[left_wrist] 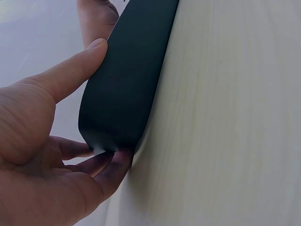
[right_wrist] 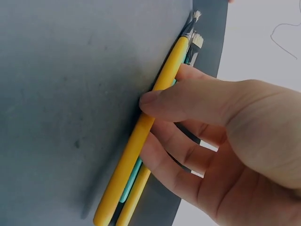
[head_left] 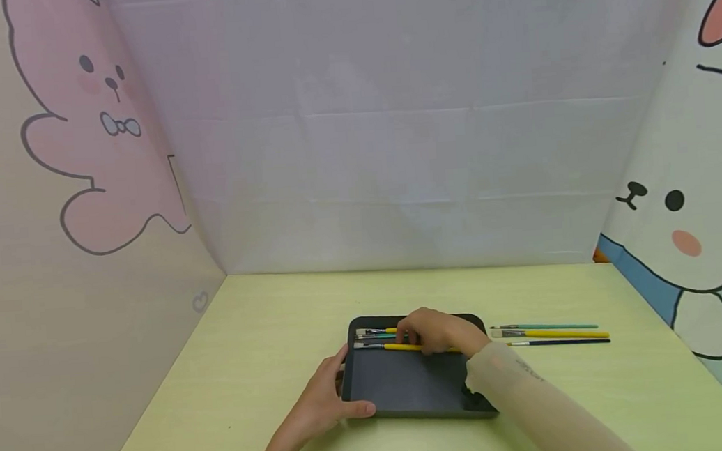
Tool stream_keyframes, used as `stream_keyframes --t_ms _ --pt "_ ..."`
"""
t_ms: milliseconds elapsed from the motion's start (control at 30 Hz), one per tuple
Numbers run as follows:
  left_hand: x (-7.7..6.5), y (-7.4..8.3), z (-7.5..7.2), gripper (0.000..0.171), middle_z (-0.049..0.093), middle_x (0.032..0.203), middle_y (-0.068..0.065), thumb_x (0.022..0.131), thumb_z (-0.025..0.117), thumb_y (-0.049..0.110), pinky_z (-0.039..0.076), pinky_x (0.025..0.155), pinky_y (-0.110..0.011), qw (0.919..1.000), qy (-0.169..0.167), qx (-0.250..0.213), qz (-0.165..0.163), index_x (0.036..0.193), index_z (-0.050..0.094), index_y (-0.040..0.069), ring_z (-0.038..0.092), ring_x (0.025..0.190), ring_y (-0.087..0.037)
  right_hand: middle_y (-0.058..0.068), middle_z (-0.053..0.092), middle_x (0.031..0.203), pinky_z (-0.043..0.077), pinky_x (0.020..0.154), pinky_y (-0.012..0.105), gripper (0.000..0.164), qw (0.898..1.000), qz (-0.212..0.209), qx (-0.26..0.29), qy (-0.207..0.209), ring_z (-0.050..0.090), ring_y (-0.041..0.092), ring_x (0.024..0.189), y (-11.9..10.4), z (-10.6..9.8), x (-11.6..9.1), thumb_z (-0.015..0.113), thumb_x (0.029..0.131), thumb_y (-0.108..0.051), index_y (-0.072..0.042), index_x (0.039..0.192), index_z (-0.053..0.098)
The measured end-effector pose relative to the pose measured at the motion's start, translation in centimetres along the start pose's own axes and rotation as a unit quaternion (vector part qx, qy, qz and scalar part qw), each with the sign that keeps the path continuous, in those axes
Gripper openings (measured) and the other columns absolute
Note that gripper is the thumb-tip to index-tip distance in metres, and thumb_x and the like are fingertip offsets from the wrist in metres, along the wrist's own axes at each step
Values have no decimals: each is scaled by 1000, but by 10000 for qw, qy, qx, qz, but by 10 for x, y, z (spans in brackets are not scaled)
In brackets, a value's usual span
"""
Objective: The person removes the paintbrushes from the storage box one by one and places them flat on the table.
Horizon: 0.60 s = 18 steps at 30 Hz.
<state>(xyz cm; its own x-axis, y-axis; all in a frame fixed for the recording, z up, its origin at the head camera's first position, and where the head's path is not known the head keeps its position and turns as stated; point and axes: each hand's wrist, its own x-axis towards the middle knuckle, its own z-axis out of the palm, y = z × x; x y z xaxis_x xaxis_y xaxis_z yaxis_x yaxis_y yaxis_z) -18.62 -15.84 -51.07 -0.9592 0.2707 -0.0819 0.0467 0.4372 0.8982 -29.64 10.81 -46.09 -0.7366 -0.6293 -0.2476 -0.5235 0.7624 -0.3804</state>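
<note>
A black rectangular tray (head_left: 410, 388) lies on the table with several paintbrushes along its far side. My left hand (head_left: 317, 403) grips the tray's near left corner, thumb on the near rim and fingers curled under the side; the left wrist view shows the tray's dark outer wall (left_wrist: 122, 80) between them. Inside the tray, my right hand (head_left: 439, 330) pinches a yellow paintbrush (right_wrist: 129, 157), its bristles toward the left. Beside it lie a teal paintbrush (right_wrist: 130, 181) and another yellow paintbrush (right_wrist: 134, 197), partly hidden by the fingers.
Right of the tray, a green paintbrush (head_left: 557, 326), a yellow paintbrush (head_left: 563, 333) and a dark-handled paintbrush (head_left: 570, 341) lie side by side on the pale table (head_left: 268, 330). A white backdrop (head_left: 364, 183) and side panels with cartoon animals enclose the table.
</note>
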Motion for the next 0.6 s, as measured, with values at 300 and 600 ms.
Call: stream_keyframes --t_ms 300,600 --pt "-1 0 0 127 40 159 -25 73 101 34 50 105 -55 10000 21 64 -30 170 23 6 55 135 -41 3 69 100 57 81 38 46 9997 -237 40 41 65 20 90 0 -4 -7 67 90 21 -16 115 78" --pt "1 -2 0 128 40 160 -24 72 101 37 50 106 -56 9999 63 144 16 170 23 7 55 136 -41 8 72 109 57 83 36 43 9952 -925 -35 312 67 24 94 5 -23 -24 65 88 21 -8 118 78"
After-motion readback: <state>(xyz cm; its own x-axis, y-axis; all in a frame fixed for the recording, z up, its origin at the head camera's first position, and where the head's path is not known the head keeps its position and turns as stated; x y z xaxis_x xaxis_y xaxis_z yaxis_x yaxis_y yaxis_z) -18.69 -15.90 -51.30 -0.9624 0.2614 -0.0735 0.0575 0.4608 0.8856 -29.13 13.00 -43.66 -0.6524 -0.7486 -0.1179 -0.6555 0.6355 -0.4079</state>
